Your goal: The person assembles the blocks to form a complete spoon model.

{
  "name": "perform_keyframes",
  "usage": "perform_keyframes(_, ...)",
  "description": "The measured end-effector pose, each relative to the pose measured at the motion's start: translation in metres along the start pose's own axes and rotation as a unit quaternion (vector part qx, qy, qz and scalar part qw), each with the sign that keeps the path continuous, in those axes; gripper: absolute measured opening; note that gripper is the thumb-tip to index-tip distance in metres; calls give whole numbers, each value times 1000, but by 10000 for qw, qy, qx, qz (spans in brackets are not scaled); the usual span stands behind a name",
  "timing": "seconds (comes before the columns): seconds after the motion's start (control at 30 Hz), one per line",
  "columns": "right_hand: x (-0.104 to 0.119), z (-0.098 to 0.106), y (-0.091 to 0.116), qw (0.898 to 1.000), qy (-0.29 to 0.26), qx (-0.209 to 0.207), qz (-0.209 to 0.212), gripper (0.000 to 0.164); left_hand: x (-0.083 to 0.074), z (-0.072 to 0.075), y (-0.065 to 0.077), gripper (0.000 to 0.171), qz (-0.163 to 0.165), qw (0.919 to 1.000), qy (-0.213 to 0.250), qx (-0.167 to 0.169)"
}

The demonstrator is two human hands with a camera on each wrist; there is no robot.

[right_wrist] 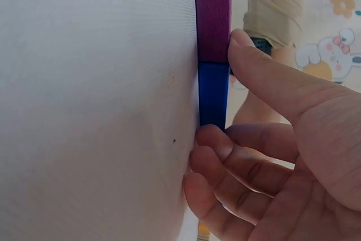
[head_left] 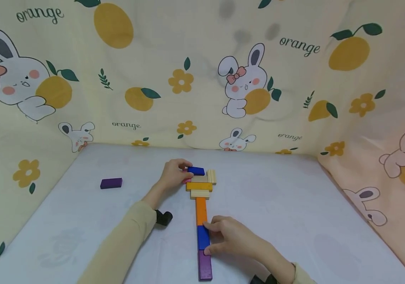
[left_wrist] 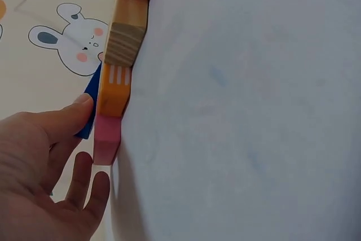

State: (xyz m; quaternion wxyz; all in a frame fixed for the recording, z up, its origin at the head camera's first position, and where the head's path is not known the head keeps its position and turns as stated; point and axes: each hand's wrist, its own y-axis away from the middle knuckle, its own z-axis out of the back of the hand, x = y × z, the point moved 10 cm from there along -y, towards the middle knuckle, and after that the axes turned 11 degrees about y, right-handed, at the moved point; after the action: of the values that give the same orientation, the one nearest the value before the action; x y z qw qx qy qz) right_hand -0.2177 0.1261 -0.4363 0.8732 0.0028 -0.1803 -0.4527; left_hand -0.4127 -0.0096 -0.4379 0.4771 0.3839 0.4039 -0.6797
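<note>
My left hand point(head_left: 174, 173) pinches a blue block point(head_left: 196, 171) at the far end of a block arrangement. The left wrist view shows its thumb on this blue block point(left_wrist: 90, 105), close against a pink block point(left_wrist: 107, 139) and a yellow-orange block point(left_wrist: 114, 94). My right hand point(head_left: 234, 238) rests at the near stem of the arrangement. Its fingertips touch around a second blue block point(head_left: 203, 237), between an orange block point(head_left: 201, 211) and a purple block point(head_left: 205, 267). In the right wrist view the thumb lies at the purple block point(right_wrist: 214, 21), with the other fingers loosely bent.
Plain wooden blocks point(head_left: 200, 194) and a yellow block point(head_left: 199, 186) lie across the stem's far end, with an upright-lying wooden block point(head_left: 211, 177) at right. A loose purple block point(head_left: 111, 183) lies on the white table point(head_left: 277, 189) at left. Patterned cloth point(head_left: 202, 106) stands behind.
</note>
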Motion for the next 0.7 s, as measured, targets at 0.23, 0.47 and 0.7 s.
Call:
perform_keyframes(0.23,-1,0,-1,10000,9,19,-67,73,-4,-5,-2,33,109,9999,-20,72)
perform_keyframes(0.47,-2,-1,-1,10000,-42,4,-77,73,-6,-9,-3,37,121,9997,-166,120)
perform_keyframes(0.7,-1,-1,1,9999,-122,-8,-27,72,-8,-10,-1,29,31,9998,-145,149)
